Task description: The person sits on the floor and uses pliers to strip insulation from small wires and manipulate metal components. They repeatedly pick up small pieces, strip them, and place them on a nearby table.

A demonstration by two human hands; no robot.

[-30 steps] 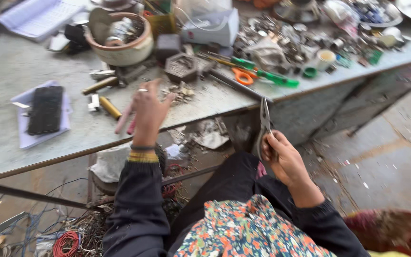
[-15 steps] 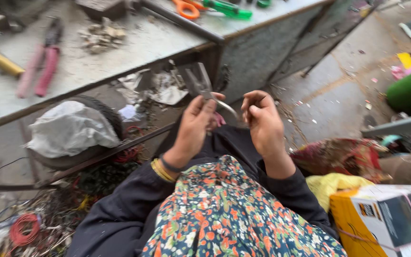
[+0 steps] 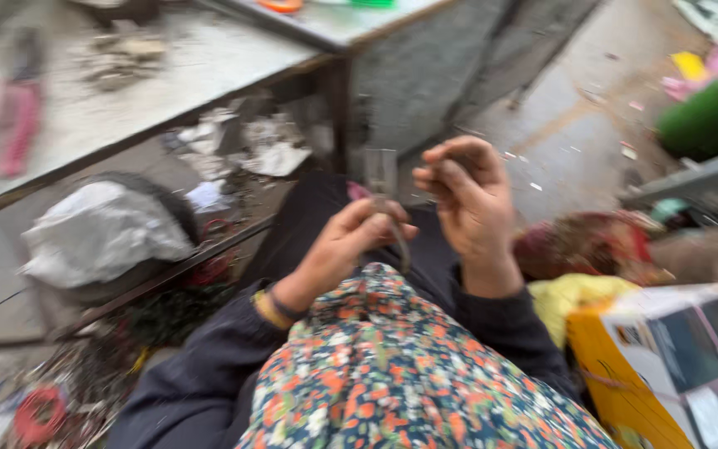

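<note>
Head view, blurred: at far left, pink-handled pliers point(image 3: 12, 125) lie on the grey table point(image 3: 209, 66). Under its edge, a white crumpled bag point(image 3: 101, 233) sits on the lower shelf. Further right, your left hand point(image 3: 357, 241) is closed around the handles of a metal tool point(image 3: 382, 179), which points up over your lap. Just beside it, your right hand point(image 3: 471, 195) is curled, fingertips pinched together near the tool's tip; whether they hold anything, you cannot tell. A yellow box point(image 3: 666, 366) sits at right.

Flowered multicolour cloth point(image 3: 392, 374), yellow box point(image 3: 625, 366), green tub point(image 3: 704, 125), pink-handled pliers point(image 3: 10, 125), white bag point(image 3: 101, 233)
</note>
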